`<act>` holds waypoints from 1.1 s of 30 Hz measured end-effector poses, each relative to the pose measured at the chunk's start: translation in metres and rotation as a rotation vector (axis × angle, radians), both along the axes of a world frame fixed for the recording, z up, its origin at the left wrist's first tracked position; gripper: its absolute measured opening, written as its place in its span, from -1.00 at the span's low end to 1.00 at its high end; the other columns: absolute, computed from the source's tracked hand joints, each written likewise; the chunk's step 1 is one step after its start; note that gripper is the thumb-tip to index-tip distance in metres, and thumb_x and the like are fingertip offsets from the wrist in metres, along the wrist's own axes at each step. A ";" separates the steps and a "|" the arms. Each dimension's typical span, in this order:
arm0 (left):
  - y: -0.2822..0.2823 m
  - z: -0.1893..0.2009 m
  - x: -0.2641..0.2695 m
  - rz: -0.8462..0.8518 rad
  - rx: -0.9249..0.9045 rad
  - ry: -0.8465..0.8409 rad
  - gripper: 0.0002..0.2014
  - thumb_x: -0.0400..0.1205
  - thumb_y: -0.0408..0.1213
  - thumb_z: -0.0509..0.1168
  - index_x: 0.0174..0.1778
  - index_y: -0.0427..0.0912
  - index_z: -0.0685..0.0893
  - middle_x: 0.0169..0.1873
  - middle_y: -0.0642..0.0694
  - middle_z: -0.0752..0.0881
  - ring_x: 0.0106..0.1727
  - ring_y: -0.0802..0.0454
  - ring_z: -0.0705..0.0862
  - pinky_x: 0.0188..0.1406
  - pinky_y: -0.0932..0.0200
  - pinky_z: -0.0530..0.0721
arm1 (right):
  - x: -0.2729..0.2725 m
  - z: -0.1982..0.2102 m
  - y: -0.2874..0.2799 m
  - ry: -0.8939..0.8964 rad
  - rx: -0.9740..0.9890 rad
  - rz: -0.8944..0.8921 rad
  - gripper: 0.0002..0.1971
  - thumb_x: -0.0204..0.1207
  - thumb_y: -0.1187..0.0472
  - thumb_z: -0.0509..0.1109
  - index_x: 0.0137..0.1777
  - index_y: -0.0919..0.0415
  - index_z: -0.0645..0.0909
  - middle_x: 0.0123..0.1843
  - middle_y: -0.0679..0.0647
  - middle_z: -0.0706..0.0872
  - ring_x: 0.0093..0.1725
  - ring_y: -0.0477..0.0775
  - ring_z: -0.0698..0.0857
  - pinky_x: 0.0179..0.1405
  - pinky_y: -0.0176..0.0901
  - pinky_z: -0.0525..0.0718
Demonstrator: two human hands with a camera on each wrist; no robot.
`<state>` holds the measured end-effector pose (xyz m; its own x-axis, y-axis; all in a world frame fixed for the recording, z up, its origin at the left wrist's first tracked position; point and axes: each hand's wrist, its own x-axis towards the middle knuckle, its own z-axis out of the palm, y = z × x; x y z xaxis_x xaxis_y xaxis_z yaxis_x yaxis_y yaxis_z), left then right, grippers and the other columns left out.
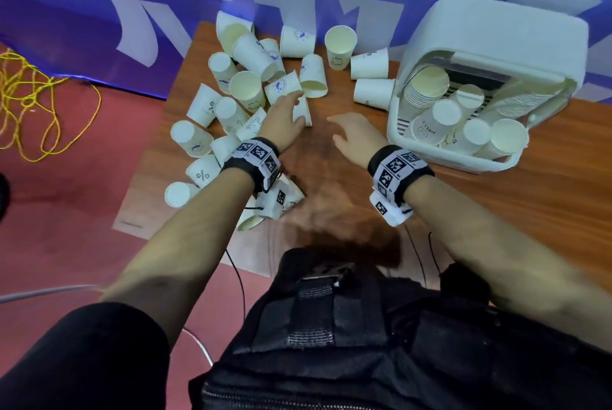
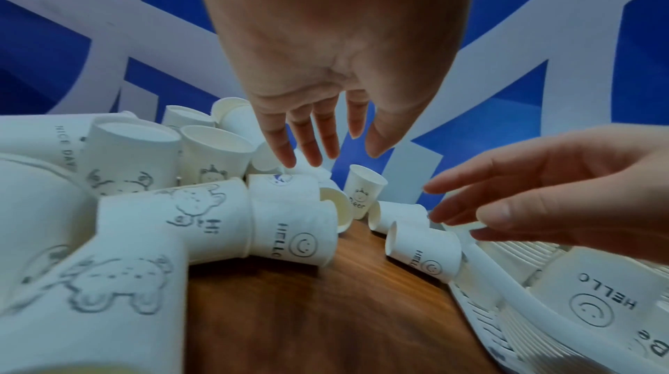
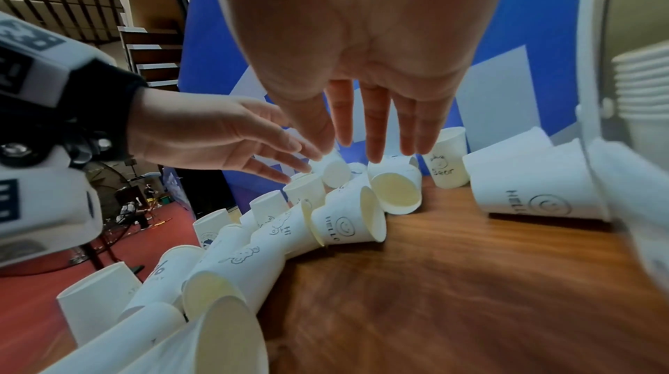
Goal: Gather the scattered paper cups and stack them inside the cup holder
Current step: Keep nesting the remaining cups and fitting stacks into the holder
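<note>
Many white paper cups lie scattered on the left half of the wooden table (image 1: 334, 197), most on their sides. One "HELLO" smiley cup (image 1: 303, 114) (image 2: 293, 237) (image 3: 344, 225) lies at the pile's right edge. My left hand (image 1: 291, 106) (image 2: 315, 143) hovers just over it, fingers straight, holding nothing. My right hand (image 1: 344, 131) (image 3: 372, 137) is beside it, open and empty, over bare wood. At the right, the white cup holder (image 1: 496, 22) (image 2: 506, 286) contains nested stacks of cups and several loose ones.
Two cups (image 1: 372, 91) lie on their sides against the holder's left wall, and one stands upright (image 1: 339, 47) near the blue and white wall. A yellow cord (image 1: 33, 105) lies on the red floor past the table's left edge.
</note>
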<state>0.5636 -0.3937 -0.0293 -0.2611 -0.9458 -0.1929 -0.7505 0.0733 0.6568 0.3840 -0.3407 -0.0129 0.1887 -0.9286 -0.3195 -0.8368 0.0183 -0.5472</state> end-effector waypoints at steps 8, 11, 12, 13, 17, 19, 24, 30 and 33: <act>-0.015 -0.016 0.041 0.104 0.117 -0.020 -0.42 0.58 -0.39 0.26 0.56 -0.26 0.34 0.47 -0.28 0.46 0.48 -0.18 0.43 0.47 -0.01 0.39 | 0.040 -0.008 -0.015 0.018 0.131 0.014 -0.45 0.70 0.22 0.12 0.66 0.21 0.11 0.61 0.20 0.30 0.58 0.18 0.28 0.50 -0.07 0.24; -0.024 -0.022 0.043 0.095 0.173 -0.028 -0.40 0.57 -0.36 0.27 0.57 -0.27 0.32 0.48 -0.27 0.46 0.47 -0.19 0.44 0.46 -0.03 0.40 | 0.046 -0.012 -0.025 0.023 0.171 -0.006 -0.42 0.70 0.22 0.12 0.68 0.21 0.04 0.63 0.21 0.27 0.58 0.20 0.29 0.50 -0.06 0.25; -0.028 -0.025 0.044 0.094 0.173 -0.040 -0.39 0.57 -0.35 0.28 0.56 -0.28 0.32 0.47 -0.27 0.48 0.47 -0.20 0.45 0.46 -0.04 0.40 | 0.047 -0.014 -0.028 0.020 0.179 -0.020 -0.42 0.70 0.21 0.13 0.68 0.20 0.02 0.62 0.22 0.28 0.56 0.21 0.31 0.49 -0.05 0.27; -0.031 -0.027 0.043 0.095 0.168 -0.061 -0.39 0.57 -0.32 0.28 0.56 -0.28 0.33 0.45 -0.27 0.50 0.47 -0.24 0.45 0.46 -0.06 0.39 | 0.048 -0.016 -0.032 0.017 0.188 -0.036 -0.41 0.70 0.21 0.13 0.68 0.20 0.01 0.61 0.22 0.29 0.54 0.22 0.33 0.47 -0.04 0.30; -0.042 -0.035 0.044 0.081 0.167 -0.171 -0.42 0.61 -0.28 0.21 0.58 -0.23 0.30 0.41 -0.31 0.52 0.48 -0.33 0.33 0.51 -0.06 0.25 | 0.052 -0.022 -0.045 0.010 0.221 -0.081 -0.40 0.70 0.21 0.13 0.68 0.20 0.01 0.59 0.25 0.32 0.51 0.24 0.38 0.44 -0.01 0.35; -0.045 -0.039 0.045 0.078 0.169 -0.179 -0.44 0.61 -0.28 0.19 0.58 -0.23 0.30 0.38 -0.31 0.54 0.50 -0.29 0.28 0.50 -0.04 0.27 | 0.055 -0.024 -0.049 0.000 0.229 -0.096 -0.41 0.69 0.21 0.14 0.67 0.20 0.04 0.53 0.28 0.39 0.46 0.26 0.42 0.41 0.00 0.39; -0.049 -0.046 0.044 0.051 0.171 -0.180 -0.46 0.62 -0.27 0.19 0.56 -0.19 0.33 0.30 -0.27 0.62 0.51 -0.24 0.29 0.45 -0.01 0.36 | 0.062 -0.032 -0.057 -0.014 0.283 -0.134 -0.38 0.69 0.17 0.15 0.68 0.22 0.01 0.57 0.28 0.35 0.52 0.24 0.38 0.48 0.02 0.38; -0.048 -0.042 0.034 0.046 0.170 -0.170 -0.47 0.63 -0.26 0.18 0.57 -0.16 0.32 0.36 -0.29 0.57 0.54 -0.20 0.28 0.43 -0.04 0.39 | 0.055 -0.034 -0.052 -0.131 0.219 -0.250 -0.47 0.66 0.22 0.17 0.63 0.11 0.23 0.46 0.20 0.53 0.37 0.15 0.54 0.28 -0.16 0.46; -0.047 -0.038 0.027 0.033 0.166 -0.192 -0.47 0.64 -0.28 0.20 0.56 -0.22 0.32 0.43 -0.33 0.50 0.59 -0.24 0.23 0.48 -0.03 0.34 | 0.047 -0.032 -0.045 -0.150 0.205 -0.285 -0.48 0.67 0.27 0.17 0.63 0.12 0.22 0.45 0.23 0.52 0.37 0.18 0.53 0.27 -0.16 0.44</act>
<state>0.5909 -0.4404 -0.0671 -0.1746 -0.9043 -0.3895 -0.8629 -0.0500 0.5029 0.4310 -0.3862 -0.0451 -0.0095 -0.8703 -0.4925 -0.6934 0.3606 -0.6239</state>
